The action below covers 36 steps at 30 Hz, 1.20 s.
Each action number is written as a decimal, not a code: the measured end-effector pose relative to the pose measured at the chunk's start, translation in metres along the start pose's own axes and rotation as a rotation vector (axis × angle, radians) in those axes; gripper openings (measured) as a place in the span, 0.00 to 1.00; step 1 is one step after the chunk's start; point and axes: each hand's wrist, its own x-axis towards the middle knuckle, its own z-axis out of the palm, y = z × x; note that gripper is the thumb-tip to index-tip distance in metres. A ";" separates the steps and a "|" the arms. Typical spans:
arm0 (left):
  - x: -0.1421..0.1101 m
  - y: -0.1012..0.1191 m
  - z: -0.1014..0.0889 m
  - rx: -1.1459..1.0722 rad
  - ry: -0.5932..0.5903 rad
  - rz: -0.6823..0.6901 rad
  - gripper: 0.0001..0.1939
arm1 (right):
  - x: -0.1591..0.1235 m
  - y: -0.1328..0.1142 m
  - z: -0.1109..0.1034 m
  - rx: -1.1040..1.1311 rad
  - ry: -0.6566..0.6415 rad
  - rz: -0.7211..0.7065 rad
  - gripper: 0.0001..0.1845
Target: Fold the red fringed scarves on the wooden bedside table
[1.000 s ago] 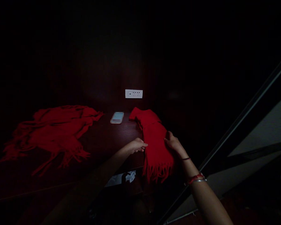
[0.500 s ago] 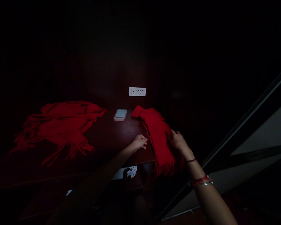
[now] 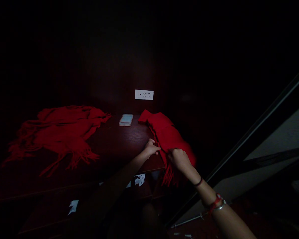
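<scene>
A red fringed scarf (image 3: 168,129), folded into a long strip, lies at the right end of the dark wooden desk, its fringe hanging over the front edge. At the scarf's left edge, my left hand (image 3: 151,149) is closed on the cloth with thumb and fingers. My right hand (image 3: 180,160) lies over the middle of the scarf's lower part, fingers curled down and closed on the fabric; the fingertips are hidden. Farther left, more red fringed cloth (image 3: 67,127) is spread loosely in wrinkled layers.
A phone-like flat object (image 3: 126,119), blurred out, lies on the desk (image 3: 119,141) between the red cloths. A white wall socket (image 3: 144,94) sits behind it. Crumpled white paper (image 3: 140,179) shows beneath the desk's edge. A slanted dark-framed panel (image 3: 259,129) stands to the right.
My right hand has moved left and nearer me, from the scarf's right edge across onto its middle, and its fingers have curled in. My left hand has stayed at the left edge. The view has shifted slightly.
</scene>
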 end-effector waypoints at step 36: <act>0.007 -0.005 -0.056 0.673 -0.160 0.788 0.13 | -0.001 0.026 -0.018 0.204 -0.132 -0.359 0.18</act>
